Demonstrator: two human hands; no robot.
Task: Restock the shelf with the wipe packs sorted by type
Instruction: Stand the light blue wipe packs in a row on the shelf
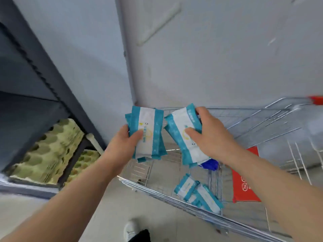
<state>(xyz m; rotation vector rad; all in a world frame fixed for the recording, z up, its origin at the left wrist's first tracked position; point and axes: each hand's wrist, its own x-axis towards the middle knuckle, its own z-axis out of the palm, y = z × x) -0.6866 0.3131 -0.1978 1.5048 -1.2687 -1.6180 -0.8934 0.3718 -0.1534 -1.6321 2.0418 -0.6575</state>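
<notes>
Evidently clamps one teal stack of wipe packs (148, 135) in the left hand (122, 144), a matching stack (180, 131) in the right hand (209, 135), above the cart (253, 117), probably bundling one type for the shelf (35, 96).

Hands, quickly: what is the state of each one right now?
Left hand: closed, gripping the left stack of wipe packs.
Right hand: closed, gripping the right stack of wipe packs.
</notes>
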